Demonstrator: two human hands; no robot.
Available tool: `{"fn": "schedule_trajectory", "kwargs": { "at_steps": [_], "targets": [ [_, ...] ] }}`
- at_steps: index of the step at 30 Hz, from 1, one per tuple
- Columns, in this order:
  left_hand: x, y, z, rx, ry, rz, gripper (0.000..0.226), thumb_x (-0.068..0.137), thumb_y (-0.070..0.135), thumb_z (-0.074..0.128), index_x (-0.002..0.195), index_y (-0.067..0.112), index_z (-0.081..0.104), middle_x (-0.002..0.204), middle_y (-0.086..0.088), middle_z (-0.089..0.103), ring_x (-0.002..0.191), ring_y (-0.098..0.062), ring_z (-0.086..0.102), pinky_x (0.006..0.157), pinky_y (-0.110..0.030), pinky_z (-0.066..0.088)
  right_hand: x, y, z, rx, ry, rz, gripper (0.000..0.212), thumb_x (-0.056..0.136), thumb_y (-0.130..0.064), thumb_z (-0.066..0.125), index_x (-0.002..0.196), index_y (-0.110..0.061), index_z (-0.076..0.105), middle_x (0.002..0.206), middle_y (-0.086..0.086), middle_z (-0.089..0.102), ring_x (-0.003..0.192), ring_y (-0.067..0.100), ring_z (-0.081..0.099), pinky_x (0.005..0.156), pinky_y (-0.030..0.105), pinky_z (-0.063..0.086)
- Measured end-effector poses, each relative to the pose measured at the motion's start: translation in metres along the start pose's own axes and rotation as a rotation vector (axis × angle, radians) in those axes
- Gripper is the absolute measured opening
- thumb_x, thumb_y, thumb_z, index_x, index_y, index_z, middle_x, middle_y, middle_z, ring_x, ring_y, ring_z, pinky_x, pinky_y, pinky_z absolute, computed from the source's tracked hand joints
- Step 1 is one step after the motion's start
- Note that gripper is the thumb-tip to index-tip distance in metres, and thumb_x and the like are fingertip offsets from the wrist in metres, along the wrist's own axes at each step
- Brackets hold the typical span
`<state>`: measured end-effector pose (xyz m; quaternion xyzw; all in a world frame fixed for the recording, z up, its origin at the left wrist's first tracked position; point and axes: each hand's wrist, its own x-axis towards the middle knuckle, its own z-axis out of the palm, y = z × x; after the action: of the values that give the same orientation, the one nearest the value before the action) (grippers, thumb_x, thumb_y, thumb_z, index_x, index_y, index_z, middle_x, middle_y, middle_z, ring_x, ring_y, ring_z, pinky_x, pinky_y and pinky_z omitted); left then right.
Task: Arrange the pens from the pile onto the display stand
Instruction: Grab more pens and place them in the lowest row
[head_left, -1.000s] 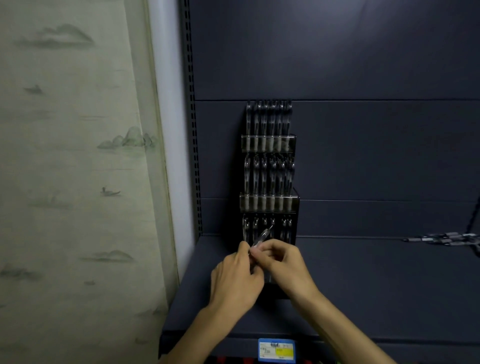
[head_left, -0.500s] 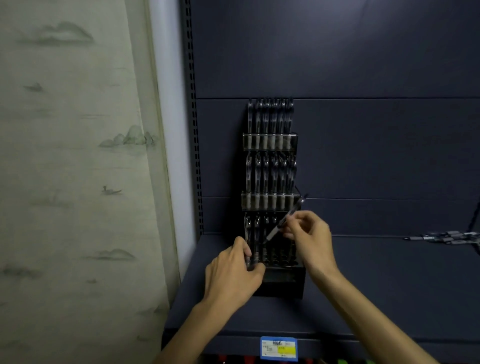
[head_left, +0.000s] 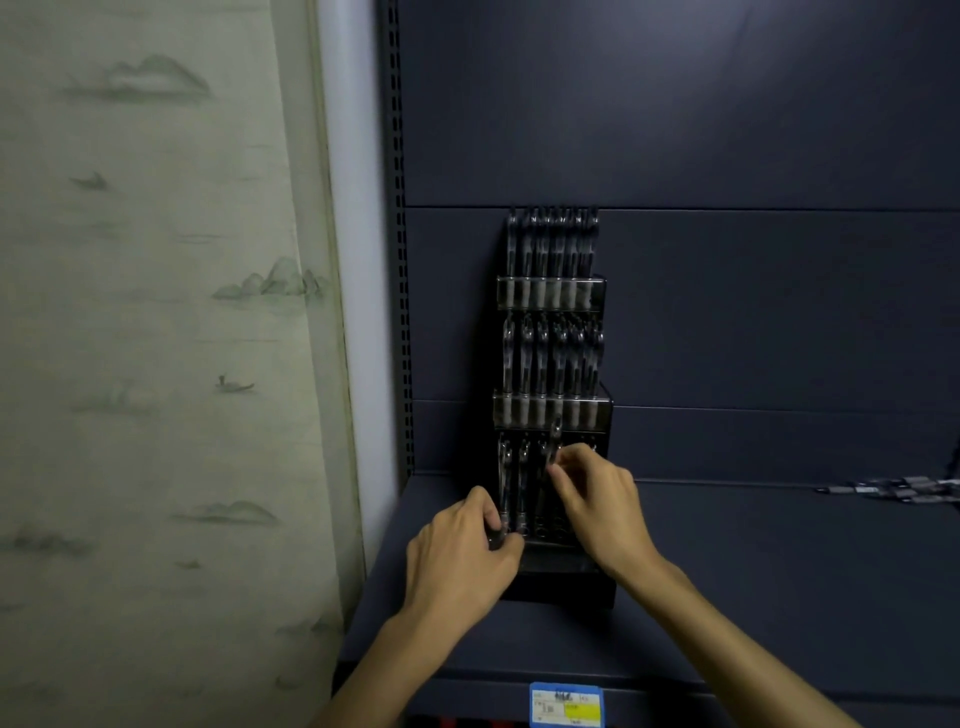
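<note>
Two hands are at the black display stand (head_left: 553, 582), which sits on the dark shelf (head_left: 753, 571) by the back wall. Our right hand (head_left: 602, 506) pinches one pen (head_left: 555, 441) w/ its fingers (head_left: 563, 470) & holds it upright at the bottom row. Our left hand (head_left: 462, 561) grips the stand's lower left corner, fingers curled on it. Top & middle rows are full of pens. More pens lie in a pile (head_left: 904, 490) far to the right on the shelf.

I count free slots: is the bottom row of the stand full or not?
Not full. The bottom row shows pens at its left; right slots look empty.
</note>
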<state>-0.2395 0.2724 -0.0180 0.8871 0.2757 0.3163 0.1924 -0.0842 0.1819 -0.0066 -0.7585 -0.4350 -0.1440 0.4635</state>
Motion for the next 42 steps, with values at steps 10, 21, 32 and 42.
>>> {"fn": "schedule_trajectory", "kwargs": {
  "at_steps": [10,21,32,42],
  "targets": [
    [-0.001,-0.001,0.000,0.003,-0.016,0.000,0.017,0.086,0.044,0.059,0.089,0.031,0.048,0.074,0.010,0.056,0.069,-0.005,0.057,0.063,-0.031,0.047,0.006,-0.004,0.004,-0.027,-0.026,0.026,0.004,0.099,-0.023,0.060,0.095,-0.023,0.061,0.077,-0.007,0.069,0.069,0.004,0.063,0.057,0.011,0.043],
    [-0.002,-0.005,-0.002,0.016,-0.041,-0.013,0.016,0.087,0.041,0.059,0.090,0.033,0.047,0.072,0.011,0.055,0.067,-0.004,0.054,0.055,-0.025,0.034,-0.014,0.015,0.023,-0.143,-0.079,0.069,0.006,0.100,-0.023,0.058,0.095,-0.021,0.062,0.083,-0.006,0.064,0.079,0.012,0.058,0.066,0.027,0.037],
    [0.004,0.004,0.002,-0.075,-0.042,0.126,0.014,0.086,0.037,0.062,0.081,0.033,0.050,0.078,0.013,0.053,0.075,-0.003,0.053,0.058,-0.015,0.036,-0.025,0.022,-0.019,-0.289,-0.120,-0.046,0.005,0.094,-0.031,0.065,0.098,-0.028,0.066,0.092,-0.014,0.066,0.091,0.007,0.058,0.076,0.027,0.050],
    [0.009,0.096,0.057,-0.095,-0.112,0.356,0.032,0.096,0.038,0.051,0.128,0.035,0.052,0.125,0.019,0.050,0.117,-0.004,0.045,0.103,-0.026,0.038,-0.045,0.084,-0.112,-0.413,-0.010,-0.036,0.015,0.094,-0.033,0.064,0.105,-0.023,0.068,0.101,-0.007,0.069,0.097,0.014,0.061,0.077,0.031,0.052]
  ]
}}
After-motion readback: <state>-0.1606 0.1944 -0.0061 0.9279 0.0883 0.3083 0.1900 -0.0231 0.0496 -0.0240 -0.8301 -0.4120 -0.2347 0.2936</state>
